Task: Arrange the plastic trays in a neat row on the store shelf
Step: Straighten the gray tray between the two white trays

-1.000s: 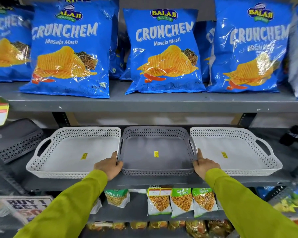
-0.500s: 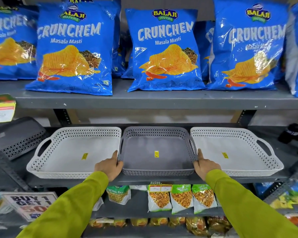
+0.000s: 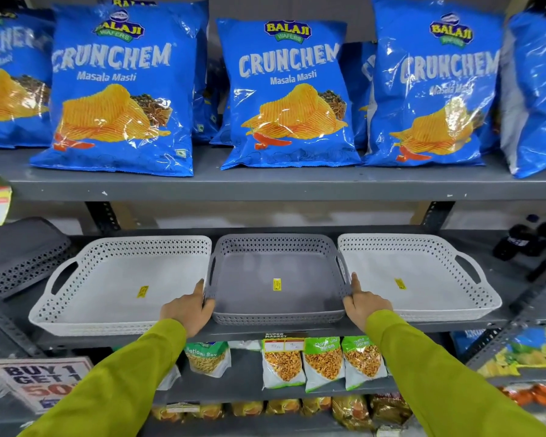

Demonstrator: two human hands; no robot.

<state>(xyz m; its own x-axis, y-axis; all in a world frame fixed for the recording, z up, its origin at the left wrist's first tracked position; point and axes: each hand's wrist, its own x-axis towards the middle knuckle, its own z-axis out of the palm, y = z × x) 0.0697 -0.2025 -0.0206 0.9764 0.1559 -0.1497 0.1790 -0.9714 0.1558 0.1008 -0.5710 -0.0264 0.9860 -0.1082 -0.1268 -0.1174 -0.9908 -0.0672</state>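
Three perforated plastic trays lie side by side on the middle shelf (image 3: 265,334). A white tray (image 3: 108,279) is on the left, a grey tray (image 3: 249,279) in the centre, another white tray (image 3: 429,269) on the right. Each has a small yellow sticker inside. My left hand (image 3: 188,309) grips the grey tray's front left corner. My right hand (image 3: 364,305) grips its front right corner, thumb along the side wall. Both sleeves are yellow-green.
Blue Crunchem chip bags (image 3: 284,93) fill the shelf above. A dark grey tray (image 3: 19,257) leans at the far left. Dark bottles (image 3: 524,238) stand at the right end. Small snack packets (image 3: 322,364) and a "Buy 1 Get 1" sign (image 3: 41,380) sit below.
Both hands have stayed on the grey tray's front corners. The trays keep their places; only the view has shifted slightly.
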